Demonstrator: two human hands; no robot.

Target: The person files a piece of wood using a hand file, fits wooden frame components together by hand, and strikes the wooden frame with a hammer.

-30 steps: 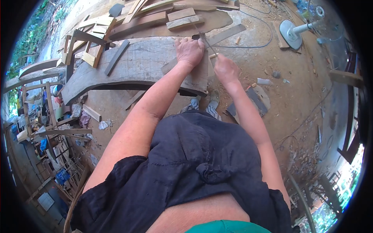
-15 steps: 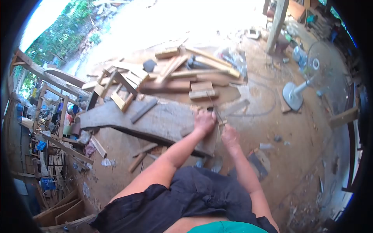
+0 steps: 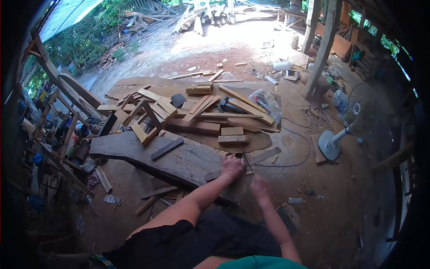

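At the near right end of a thick weathered wooden slab [image 3: 179, 154], my left hand [image 3: 233, 167] presses down with its fingers curled over a flat greyish wood strip [image 3: 265, 156]. The strip sticks out to the right past the slab; its other end shows left of the hand. My right hand [image 3: 259, 186], slightly blurred, is closed around the near end of a thin dark blade-like tool [image 3: 248, 164]. That tool crosses the strip just right of my left fingers. Its exact kind cannot be made out. A loose dark wood strip [image 3: 167, 149] lies on the slab.
Beyond the slab, cut boards and blocks [image 3: 233, 135] are piled, with a hammer [image 3: 228, 106] among them. A small wooden frame [image 3: 145, 119] leans on the slab's far edge. A standing fan [image 3: 331, 143] is at right, a cable [image 3: 309, 150] loops nearby, and posts [image 3: 324, 49] rise behind.
The view has tilted up, so the slab, pile and hands sit lower and the yard behind shows. Both hands keep nearly the same places relative to each other and the slab.
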